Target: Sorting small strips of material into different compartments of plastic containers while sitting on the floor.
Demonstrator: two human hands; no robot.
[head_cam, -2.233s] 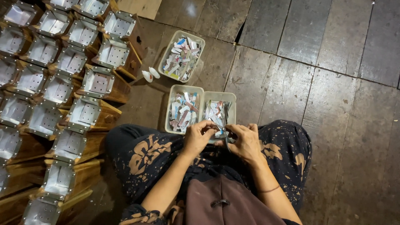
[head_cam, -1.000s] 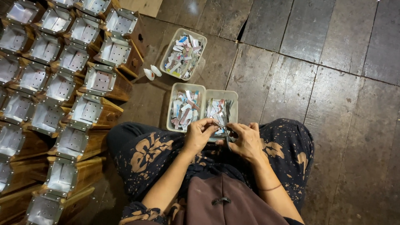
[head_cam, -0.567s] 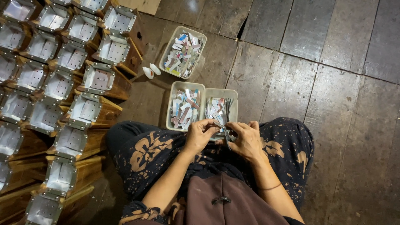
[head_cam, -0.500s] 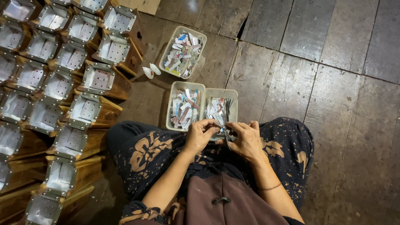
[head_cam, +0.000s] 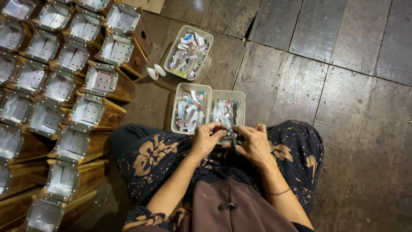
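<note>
small metal strip [head_cam: 226,126] sits pinched between both hands over my lap, just at the near edge of the right plastic tub [head_cam: 228,112]. left hand [head_cam: 206,138] closed on it with fingertips, right hand [head_cam: 254,144] closed too, seems to hold a thin dark tool [head_cam: 234,144] against it, cannot tell what kind. i'd judge best to keep the strip over the tub so bits drop in. left tub [head_cam: 190,109] touching beside, far tub [head_cam: 189,53] apart, two white pieces [head_cam: 155,72] near wooden boxes [head_cam: 91,114] on the plank floor [head_cam: 343,86].
</note>
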